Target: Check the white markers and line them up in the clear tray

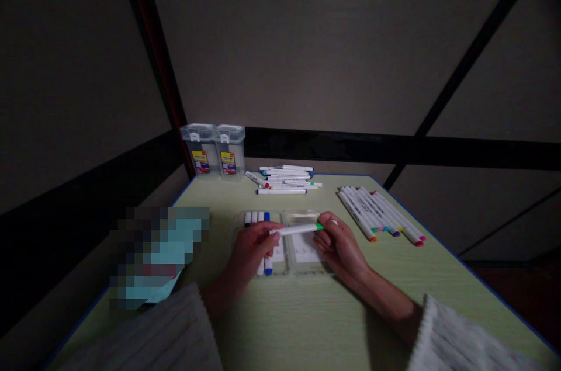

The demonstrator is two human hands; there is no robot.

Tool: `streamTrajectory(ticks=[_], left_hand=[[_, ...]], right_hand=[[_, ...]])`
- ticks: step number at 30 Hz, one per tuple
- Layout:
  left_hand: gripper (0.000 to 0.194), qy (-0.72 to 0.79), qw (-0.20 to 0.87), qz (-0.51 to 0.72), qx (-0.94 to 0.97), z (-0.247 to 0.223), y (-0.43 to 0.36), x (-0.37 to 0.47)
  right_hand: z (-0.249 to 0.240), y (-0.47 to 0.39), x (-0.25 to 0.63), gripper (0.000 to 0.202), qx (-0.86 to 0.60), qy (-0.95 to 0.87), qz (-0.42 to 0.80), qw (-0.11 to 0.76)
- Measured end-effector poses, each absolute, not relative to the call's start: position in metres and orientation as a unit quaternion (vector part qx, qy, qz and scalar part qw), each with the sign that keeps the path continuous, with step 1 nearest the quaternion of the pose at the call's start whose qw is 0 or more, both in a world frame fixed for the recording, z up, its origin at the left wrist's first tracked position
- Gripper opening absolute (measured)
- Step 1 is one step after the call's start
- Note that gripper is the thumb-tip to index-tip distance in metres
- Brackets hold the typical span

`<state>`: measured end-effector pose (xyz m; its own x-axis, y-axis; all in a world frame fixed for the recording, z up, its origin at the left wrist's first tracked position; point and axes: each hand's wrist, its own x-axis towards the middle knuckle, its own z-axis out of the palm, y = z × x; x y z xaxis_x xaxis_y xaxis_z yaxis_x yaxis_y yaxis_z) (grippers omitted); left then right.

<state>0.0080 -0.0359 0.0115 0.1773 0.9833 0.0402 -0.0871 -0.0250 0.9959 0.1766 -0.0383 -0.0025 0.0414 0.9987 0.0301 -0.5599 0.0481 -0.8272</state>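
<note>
A white marker with a green band (300, 231) lies level between my hands, above a clear plastic tray (288, 266). My left hand (254, 248) pinches its left end. Around its right end, by the green part, the fingers of my right hand (339, 242) are closed. Several white markers (260, 218) rest side by side in the tray's left compartment, one of them with blue ends (268, 266). My left hand covers part of that row. White shows at the bottom of the right compartment (304, 251), and no marker can be seen there.
At the back of the table (280, 324) lies a loose pile of white markers (287, 175). A row of markers with coloured ends (377, 213) is on the right. Two clear lidded boxes (214, 152) stand at the back left. On the left is a blurred-out turquoise item (169, 260).
</note>
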Motion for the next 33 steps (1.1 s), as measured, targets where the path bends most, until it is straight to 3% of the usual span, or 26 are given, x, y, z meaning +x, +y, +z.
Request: streamTrajectory(ticks=[33], left_hand=[[0.029,0.415,0.571,0.487,0.515,0.0030,-0.0301,0.0075]], right_hand=[[-0.0027,-0.0367,0.1786,0.008,-0.334,-0.321,0.617,0.636]])
